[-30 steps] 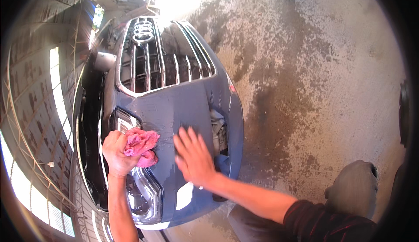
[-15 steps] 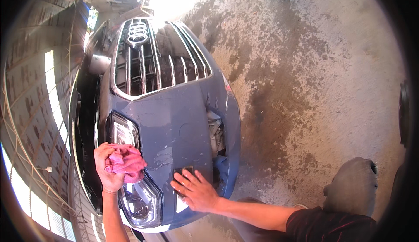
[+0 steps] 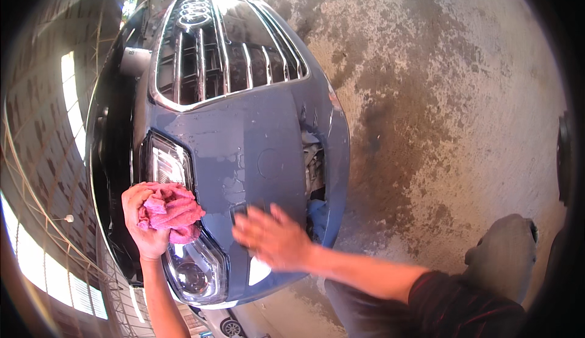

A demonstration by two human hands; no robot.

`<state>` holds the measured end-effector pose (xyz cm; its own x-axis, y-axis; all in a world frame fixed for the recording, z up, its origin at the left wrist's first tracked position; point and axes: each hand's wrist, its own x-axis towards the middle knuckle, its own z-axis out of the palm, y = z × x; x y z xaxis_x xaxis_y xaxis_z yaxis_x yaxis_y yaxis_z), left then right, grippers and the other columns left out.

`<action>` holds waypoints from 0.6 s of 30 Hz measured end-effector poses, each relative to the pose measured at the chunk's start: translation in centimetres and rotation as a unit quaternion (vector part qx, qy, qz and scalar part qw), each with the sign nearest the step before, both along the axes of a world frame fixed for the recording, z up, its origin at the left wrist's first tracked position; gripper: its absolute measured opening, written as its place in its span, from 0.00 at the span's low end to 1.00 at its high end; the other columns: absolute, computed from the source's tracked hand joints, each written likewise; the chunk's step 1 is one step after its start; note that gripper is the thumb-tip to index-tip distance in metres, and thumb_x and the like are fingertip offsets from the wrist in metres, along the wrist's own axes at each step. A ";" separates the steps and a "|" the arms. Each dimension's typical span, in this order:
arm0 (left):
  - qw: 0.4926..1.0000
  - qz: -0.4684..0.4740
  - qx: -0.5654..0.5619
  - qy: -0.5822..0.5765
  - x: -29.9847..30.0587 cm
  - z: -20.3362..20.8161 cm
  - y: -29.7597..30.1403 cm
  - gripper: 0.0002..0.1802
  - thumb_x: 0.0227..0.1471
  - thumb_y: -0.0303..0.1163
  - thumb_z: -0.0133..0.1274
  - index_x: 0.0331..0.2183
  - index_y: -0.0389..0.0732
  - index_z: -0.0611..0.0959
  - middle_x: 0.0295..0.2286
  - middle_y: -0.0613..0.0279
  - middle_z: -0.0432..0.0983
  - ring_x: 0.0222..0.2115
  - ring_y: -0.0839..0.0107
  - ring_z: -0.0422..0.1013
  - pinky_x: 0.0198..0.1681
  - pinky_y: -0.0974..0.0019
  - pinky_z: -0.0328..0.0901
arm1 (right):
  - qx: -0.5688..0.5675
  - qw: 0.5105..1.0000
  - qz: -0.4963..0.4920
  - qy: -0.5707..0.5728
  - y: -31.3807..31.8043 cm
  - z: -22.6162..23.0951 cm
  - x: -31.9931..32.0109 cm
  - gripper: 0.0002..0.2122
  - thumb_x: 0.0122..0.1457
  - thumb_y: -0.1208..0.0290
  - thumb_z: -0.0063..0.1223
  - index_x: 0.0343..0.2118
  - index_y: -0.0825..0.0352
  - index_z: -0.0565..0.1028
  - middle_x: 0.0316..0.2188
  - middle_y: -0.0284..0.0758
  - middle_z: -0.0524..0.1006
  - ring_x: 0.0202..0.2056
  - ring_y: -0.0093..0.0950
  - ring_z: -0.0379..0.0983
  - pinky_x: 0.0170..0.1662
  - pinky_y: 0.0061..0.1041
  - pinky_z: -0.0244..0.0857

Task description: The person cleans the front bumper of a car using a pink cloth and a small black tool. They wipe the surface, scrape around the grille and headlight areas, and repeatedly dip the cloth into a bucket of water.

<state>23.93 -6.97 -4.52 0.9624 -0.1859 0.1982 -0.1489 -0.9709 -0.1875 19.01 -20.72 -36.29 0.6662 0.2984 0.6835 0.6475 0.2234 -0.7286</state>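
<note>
My left hand (image 3: 144,233) is closed around a crumpled pink cloth (image 3: 172,213), held over the headlight (image 3: 190,274) of a car front. My right hand (image 3: 277,240), blurred by motion, lies nearly flat on the blue-grey bumper (image 3: 274,118). Under its fingers is a dark flat piece that looks like sandpaper (image 3: 239,212), mostly covered by the hand. Wet streaks and patches show on the bumper surface above the fingers. A white patch (image 3: 259,272) is visible on the bumper just below this hand.
A chrome-barred grille (image 3: 210,64) fills the far part of the car front. An opening (image 3: 314,161) in the bumper's right side shows parts inside. Stained concrete floor (image 3: 426,106) lies to the right; my leg (image 3: 503,252) is at lower right. Another car (image 3: 228,323) shows at the bottom.
The view has shifted, so the car's grille sits higher in the picture. My right hand moves over the bumper with the dark piece; my left keeps hold of the cloth.
</note>
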 end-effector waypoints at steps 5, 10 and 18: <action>0.999 0.024 0.024 0.001 -0.8 0.1 -0.5 0.39 0.50 0.55 0.71 0.55 0.37 0.82 0.53 0.46 0.76 0.54 0.49 0.76 0.62 0.48 0.69 | 0.057 0.975 -0.070 0.202 0.6 3.2 12.9 0.30 0.72 0.60 0.52 0.75 0.63 0.66 0.77 0.48 0.63 0.78 0.52 0.55 0.76 0.64 0.48; 0.999 0.006 0.032 0.007 -0.5 0.7 -0.2 0.51 0.54 0.65 0.69 0.65 0.36 0.80 0.57 0.44 0.76 0.58 0.49 0.74 0.65 0.47 0.67 | -0.004 0.997 0.051 0.054 -1.2 -0.9 -4.1 0.31 0.69 0.58 0.54 0.75 0.53 0.69 0.78 0.41 0.64 0.79 0.47 0.56 0.78 0.63 0.40; 0.998 0.003 0.052 0.020 -0.8 1.0 0.1 0.46 0.53 0.62 0.68 0.60 0.35 0.83 0.57 0.43 0.77 0.57 0.47 0.76 0.64 0.47 0.68 | -0.016 0.983 -0.036 0.182 0.1 1.2 7.7 0.35 0.67 0.58 0.56 0.76 0.59 0.66 0.78 0.46 0.61 0.78 0.50 0.54 0.78 0.61 0.46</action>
<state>23.15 -6.88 -3.51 0.9702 -0.1986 0.1389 -0.1534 -0.9470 -0.2821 26.66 -20.67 -35.08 0.8849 0.2586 0.3874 0.3562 0.1604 -0.9205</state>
